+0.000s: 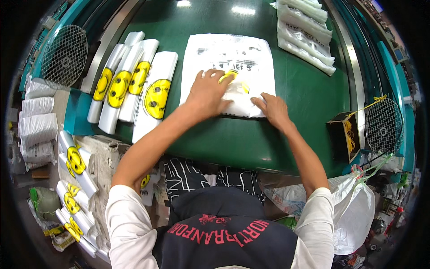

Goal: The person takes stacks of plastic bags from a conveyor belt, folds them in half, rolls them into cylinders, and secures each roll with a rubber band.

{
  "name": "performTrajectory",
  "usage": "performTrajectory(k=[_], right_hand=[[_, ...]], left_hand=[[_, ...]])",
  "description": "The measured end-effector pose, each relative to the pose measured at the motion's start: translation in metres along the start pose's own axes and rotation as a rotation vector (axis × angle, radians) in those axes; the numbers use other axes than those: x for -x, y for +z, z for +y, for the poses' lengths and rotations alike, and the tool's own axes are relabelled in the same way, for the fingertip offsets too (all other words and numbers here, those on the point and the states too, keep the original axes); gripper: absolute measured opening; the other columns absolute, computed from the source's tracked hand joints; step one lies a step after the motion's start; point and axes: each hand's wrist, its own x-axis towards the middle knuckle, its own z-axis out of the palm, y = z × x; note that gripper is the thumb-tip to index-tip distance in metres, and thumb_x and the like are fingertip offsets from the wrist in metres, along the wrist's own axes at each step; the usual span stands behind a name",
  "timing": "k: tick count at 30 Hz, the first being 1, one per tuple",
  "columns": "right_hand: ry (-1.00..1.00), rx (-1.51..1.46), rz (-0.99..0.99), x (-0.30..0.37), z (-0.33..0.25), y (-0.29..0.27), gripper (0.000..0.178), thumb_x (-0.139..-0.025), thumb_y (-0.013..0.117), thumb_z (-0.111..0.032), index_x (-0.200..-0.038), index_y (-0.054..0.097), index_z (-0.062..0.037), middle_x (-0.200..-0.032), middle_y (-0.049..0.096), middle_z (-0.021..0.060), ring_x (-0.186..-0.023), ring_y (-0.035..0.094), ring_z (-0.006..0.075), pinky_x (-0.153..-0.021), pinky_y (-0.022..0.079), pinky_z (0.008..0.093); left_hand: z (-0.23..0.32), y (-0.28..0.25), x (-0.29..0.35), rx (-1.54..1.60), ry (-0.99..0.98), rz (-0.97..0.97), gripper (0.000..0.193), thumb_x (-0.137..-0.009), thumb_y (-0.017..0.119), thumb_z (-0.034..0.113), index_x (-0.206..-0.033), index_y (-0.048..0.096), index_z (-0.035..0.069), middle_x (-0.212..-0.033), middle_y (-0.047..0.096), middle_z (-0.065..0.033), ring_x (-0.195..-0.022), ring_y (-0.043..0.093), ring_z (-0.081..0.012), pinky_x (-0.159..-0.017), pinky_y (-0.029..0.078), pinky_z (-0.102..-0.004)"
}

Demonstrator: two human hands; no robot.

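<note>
A white plastic bag (251,49) with dark print and yellow marks, perhaps a flat stack of bags, lies on the green belt surface (309,121) before me. My left hand (207,95) rests on its lower left part, fingers spread and stretched forward. At its lower right edge, my right hand (274,109) touches the plastic, thumb and fingertips a little apart. Crumpled plastic shows between the two hands. To the left lie several long folded white bags (156,96) with yellow smiley faces.
Overlapping white plastic packs (304,36) lie far right. An open box (347,136) with yellow bands sits at the right edge near a fan (384,125); another fan (65,56) is on the left. More smiley bags (76,161) are stacked lower left. A clear plastic sack (354,210) hangs lower right.
</note>
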Motion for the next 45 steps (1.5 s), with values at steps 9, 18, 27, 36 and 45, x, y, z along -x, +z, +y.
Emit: performTrajectory(k=[9, 18, 27, 36, 45], right_hand=[[0.386, -0.556, -0.192, 0.006, 0.061, -0.035, 0.045, -0.086, 0.064, -0.042, -0.080, 0.064, 0.0027, -0.069, 0.065, 0.0134, -0.069, 0.064, 0.0254, -0.062, 0.051, 0.0371], [-0.232, -0.556, 0.064, -0.002, 0.048, -0.052, 0.017, -0.081, 0.069, -0.011, -0.095, 0.064, -0.0024, -0.086, 0.065, 0.0030, -0.079, 0.061, 0.0136, -0.072, 0.048, 0.0281], [-0.731, 0.122, 0.278, 0.085, 0.064, 0.013, 0.040, -0.068, 0.076, -0.017, -0.102, 0.059, -0.0049, -0.116, 0.063, 0.0102, -0.109, 0.059, 0.0311, -0.097, 0.044, 0.0429], [-0.492, 0.338, -0.062, 0.099, 0.014, 0.015, 0.054, -0.080, 0.067, -0.044, -0.114, 0.057, -0.0036, -0.102, 0.062, 0.0195, -0.096, 0.061, 0.0339, -0.082, 0.048, 0.0476], [-0.180, 0.119, 0.062, 0.036, 0.040, -0.015, 0.035, -0.089, 0.055, -0.041, -0.083, 0.064, -0.0070, -0.076, 0.066, 0.0147, -0.078, 0.064, 0.0347, -0.070, 0.049, 0.0451]], left_hand=[[0.022, 0.042, 0.038, 0.055, 0.358, -0.104, 0.057, -0.076, 0.067, 0.029, -0.130, 0.053, 0.015, -0.133, 0.045, -0.0195, -0.125, 0.042, -0.0377, -0.104, 0.037, -0.0472], [0.022, 0.027, 0.062, -0.129, 0.003, -0.363, 0.066, -0.085, 0.044, 0.067, -0.143, 0.036, 0.036, -0.153, 0.019, -0.0172, -0.143, 0.011, -0.0381, -0.103, 0.013, -0.0720], [0.058, 0.019, 0.105, -0.391, 0.734, 0.004, 0.041, -0.085, 0.062, 0.037, -0.114, 0.061, 0.009, -0.118, 0.060, -0.0149, -0.107, 0.058, -0.0300, -0.088, 0.047, -0.0409], [0.025, 0.001, 0.092, -0.151, 0.099, -0.338, 0.058, -0.077, 0.071, 0.036, -0.121, 0.052, 0.004, -0.102, 0.063, -0.0147, -0.095, 0.061, -0.0287, -0.077, 0.049, -0.0421], [0.010, 0.028, 0.019, 0.234, 0.019, -0.109, 0.049, -0.077, 0.069, 0.039, -0.110, 0.063, 0.004, -0.109, 0.053, -0.0149, -0.102, 0.050, -0.0320, -0.086, 0.043, -0.0402]])
